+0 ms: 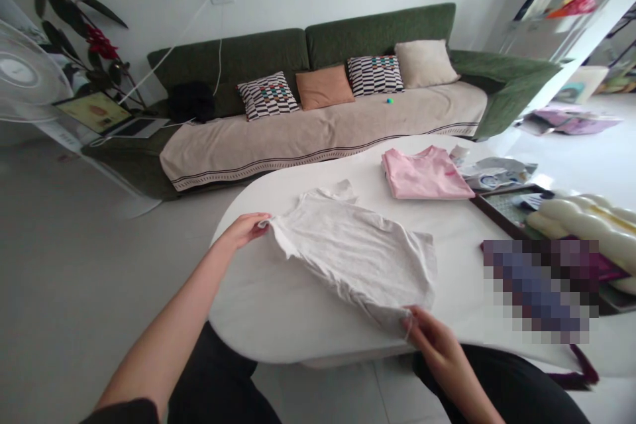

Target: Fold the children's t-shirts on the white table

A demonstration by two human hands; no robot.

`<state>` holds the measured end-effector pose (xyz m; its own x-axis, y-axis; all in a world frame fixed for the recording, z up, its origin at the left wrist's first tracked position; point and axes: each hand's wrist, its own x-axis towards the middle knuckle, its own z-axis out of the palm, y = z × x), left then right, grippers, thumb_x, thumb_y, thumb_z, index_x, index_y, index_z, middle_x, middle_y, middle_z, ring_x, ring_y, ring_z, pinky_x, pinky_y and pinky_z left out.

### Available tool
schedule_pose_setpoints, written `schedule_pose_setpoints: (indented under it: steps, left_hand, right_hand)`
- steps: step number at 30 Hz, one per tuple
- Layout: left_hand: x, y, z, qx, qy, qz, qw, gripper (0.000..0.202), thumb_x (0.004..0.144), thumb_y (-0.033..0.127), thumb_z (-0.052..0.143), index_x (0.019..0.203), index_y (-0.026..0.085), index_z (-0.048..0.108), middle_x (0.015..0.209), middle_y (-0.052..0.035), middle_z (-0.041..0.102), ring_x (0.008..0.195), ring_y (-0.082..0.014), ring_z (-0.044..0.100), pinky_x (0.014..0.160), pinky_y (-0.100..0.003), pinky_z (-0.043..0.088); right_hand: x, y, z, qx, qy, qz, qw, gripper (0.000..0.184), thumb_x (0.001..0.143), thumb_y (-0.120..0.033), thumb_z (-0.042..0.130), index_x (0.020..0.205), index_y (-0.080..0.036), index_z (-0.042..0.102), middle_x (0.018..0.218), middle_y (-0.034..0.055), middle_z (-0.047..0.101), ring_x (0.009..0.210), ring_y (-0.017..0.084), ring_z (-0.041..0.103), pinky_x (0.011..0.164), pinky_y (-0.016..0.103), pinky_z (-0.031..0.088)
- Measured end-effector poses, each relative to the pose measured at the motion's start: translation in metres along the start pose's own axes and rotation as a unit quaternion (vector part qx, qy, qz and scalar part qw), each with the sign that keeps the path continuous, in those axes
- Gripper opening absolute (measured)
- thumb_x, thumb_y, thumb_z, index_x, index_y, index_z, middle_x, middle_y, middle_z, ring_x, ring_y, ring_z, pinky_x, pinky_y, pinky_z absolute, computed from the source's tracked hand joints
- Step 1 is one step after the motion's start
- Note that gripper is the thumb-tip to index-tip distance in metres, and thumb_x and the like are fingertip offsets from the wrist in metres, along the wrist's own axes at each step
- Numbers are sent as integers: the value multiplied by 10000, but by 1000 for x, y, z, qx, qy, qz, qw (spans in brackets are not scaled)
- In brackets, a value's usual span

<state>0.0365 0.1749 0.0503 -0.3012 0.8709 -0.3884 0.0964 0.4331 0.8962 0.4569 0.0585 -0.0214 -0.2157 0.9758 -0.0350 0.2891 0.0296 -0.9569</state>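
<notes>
A light grey T-shirt [352, 248] lies spread on the white oval table [278, 305]. My left hand [244, 229] pinches the shirt's left edge near the table's left rim. My right hand [431, 335] grips the shirt's lower right corner at the table's front edge. Both hands are closed on the fabric, and the shirt is stretched between them with wrinkles across it.
A folded pink shirt [424, 173] lies further back on the table, beside crumpled packaging [497, 173] and a dark tray [501, 212] with cream cushions [581, 218]. A green sofa [318, 99] with several pillows stands behind. A white fan [27, 76] and a laptop [106, 114] are at the left.
</notes>
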Motion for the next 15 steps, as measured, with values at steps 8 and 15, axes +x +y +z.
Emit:
schedule_pose_setpoints:
  steps: [8, 15]
  left_hand:
    - [93, 23, 92, 85, 17, 41, 995, 259, 663, 262, 604, 882, 123, 605, 867, -112, 675, 812, -197, 627, 743, -314, 460]
    - [91, -7, 36, 192, 102, 117, 969, 229, 614, 277, 606, 797, 141, 627, 884, -67, 663, 918, -208, 571, 843, -292, 400]
  right_hand:
    - [65, 33, -27, 19, 49, 118, 992, 483, 723, -587, 498, 882, -134, 560, 632, 26, 609, 641, 186, 588, 547, 248, 454]
    - [59, 34, -20, 45, 42, 120, 991, 477, 685, -545, 569, 940, -142, 563, 881, 84, 658, 899, 249, 604, 752, 299, 487]
